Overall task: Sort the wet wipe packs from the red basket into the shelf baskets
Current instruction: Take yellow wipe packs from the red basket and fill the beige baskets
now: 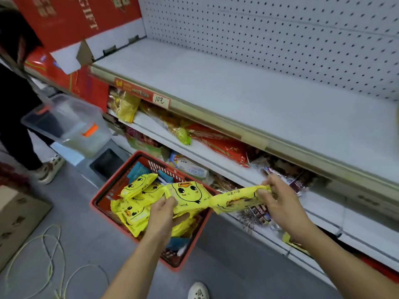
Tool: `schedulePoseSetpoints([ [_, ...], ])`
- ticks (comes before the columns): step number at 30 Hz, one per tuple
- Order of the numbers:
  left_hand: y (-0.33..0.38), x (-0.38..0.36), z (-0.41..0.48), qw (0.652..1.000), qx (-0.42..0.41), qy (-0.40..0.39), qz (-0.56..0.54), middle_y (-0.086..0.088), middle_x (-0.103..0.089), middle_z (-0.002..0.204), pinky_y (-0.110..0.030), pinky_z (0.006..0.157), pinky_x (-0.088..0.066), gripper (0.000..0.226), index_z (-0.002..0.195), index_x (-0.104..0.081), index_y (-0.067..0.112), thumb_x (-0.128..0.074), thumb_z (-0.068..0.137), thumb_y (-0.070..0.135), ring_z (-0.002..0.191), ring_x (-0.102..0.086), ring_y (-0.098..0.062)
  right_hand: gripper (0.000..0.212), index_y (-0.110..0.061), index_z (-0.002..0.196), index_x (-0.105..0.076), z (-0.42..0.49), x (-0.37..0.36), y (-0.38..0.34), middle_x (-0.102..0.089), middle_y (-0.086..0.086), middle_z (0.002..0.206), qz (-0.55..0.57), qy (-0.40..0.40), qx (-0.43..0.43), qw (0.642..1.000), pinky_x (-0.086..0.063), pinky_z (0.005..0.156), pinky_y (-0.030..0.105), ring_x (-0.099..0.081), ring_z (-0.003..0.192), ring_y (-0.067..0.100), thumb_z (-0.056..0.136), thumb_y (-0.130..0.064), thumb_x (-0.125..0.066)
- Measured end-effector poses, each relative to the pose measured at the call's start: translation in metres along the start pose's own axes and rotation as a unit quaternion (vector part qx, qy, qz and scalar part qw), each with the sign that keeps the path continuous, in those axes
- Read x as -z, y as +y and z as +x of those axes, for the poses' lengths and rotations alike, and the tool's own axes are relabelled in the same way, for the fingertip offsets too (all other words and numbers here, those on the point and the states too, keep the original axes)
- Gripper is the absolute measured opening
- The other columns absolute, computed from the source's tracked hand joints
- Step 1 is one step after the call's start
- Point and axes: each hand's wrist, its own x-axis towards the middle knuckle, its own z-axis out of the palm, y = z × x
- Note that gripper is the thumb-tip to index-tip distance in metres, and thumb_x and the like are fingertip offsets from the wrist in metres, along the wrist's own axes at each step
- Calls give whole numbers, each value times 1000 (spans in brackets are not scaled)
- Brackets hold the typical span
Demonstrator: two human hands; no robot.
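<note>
Standing at a store aisle, we hold two yellow wet wipe packs in the air above the red basket (115, 177), which sits on the grey floor just beside the near shelves. Our left hand (164, 214) grips the duck-face pack (185, 195), thumb on top and fingers curled beneath it. Our right hand (278, 201) pinches the right end of the second pack (237, 200) between thumb and fingertips. The two packs meet end to end between our hands; we cannot tell whether they are joined. The second pack hangs out past the basket's right rim, in front of the lower shelf.

More yellow packs (133, 190) lie heaped in the basket, with teal packs (138, 171) at its far end. On the right, the white top shelf (216, 83) runs under a pegboard back, a handwritten price tag (160, 100) on its front edge. Snack bags (216, 143) crowd the shelf below. At far left stands another person (13, 104) in dark clothes, next to a clear plastic box (71, 124) with orange clasps. A cardboard box (17, 216) and a loose pale cord (49, 255) lie on the floor at near left
</note>
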Motion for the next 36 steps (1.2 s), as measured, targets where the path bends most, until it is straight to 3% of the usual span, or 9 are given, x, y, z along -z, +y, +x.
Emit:
schedulePoseSetpoints([
  [4,12,-69,-63,994,-37,-45,-88,-16,-68,93,-51,82,-57,21,91,-61,1,-41,91,-4,89,-66,-27,6,-14,91,-54,-31,70,-7,-64,6,87,122,106,-38,986,-48,64,37,-60,76,23,92,-17,-58],
  [7,14,-119,-102,985,-37,-81,-145,-23,-65,103,-50,74,-59,24,97,-62,-1,-39,90,-2,97,-62,-36,8,-10,99,-58,-53,122,-3,-68,6,92,230,110,-90,963,-47,61,30,-61,75,16,94,-16,-57],
  [10,10,-167,-142,972,-13,-138,-187,-25,-68,109,-59,79,-56,31,110,-62,-1,-37,92,4,101,-63,-43,13,-8,102,-62,-73,166,14,-71,12,97,283,99,-114,947,-51,75,45,-64,79,25,95,-17,-57],
  [15,-8,-234,-199,954,22,-210,-214,-22,-72,105,-42,58,-60,35,119,-58,2,-33,96,9,88,-69,-33,12,-11,90,-60,-117,231,38,-66,5,78,273,144,-105,945,-41,51,26,-57,59,16,94,-23,-58],
  [20,-16,-279,-245,942,-6,-300,-148,-17,-69,119,-52,83,-58,55,128,-58,11,-51,89,49,107,-66,-36,15,-13,85,-59,-152,282,56,-69,15,87,249,189,-98,945,-54,70,51,-66,77,34,92,-26,-60],
  [23,-12,-299,-261,948,-33,-296,-112,-17,-72,108,-41,64,-59,40,121,-61,5,-66,85,23,91,-71,-32,17,-14,79,-56,-160,299,60,-64,6,77,254,212,-88,940,-48,58,35,-59,64,22,93,-23,-59],
  [26,-2,-317,-263,955,-49,-273,-104,-17,-74,98,-35,52,-57,29,118,-62,1,-61,91,7,76,-71,-28,20,-5,88,-60,-159,313,62,-68,11,83,300,212,-67,928,-48,62,32,-61,68,23,90,-25,-63],
  [31,19,-349,-251,953,-100,-262,-117,-15,-74,100,-38,61,-61,25,116,-62,7,-60,91,4,78,-72,-25,44,-10,107,-66,-139,332,59,-74,10,96,388,90,-71,914,-50,70,34,-67,79,26,69,-27,-78],
  [36,47,-387,-216,949,-145,-256,-116,-8,-74,97,-40,62,-60,17,111,-63,16,-57,95,13,79,-72,-23,27,-9,96,-70,-86,358,56,-76,9,87,403,144,-96,899,-56,77,40,-71,75,23,71,-11,-79],
])
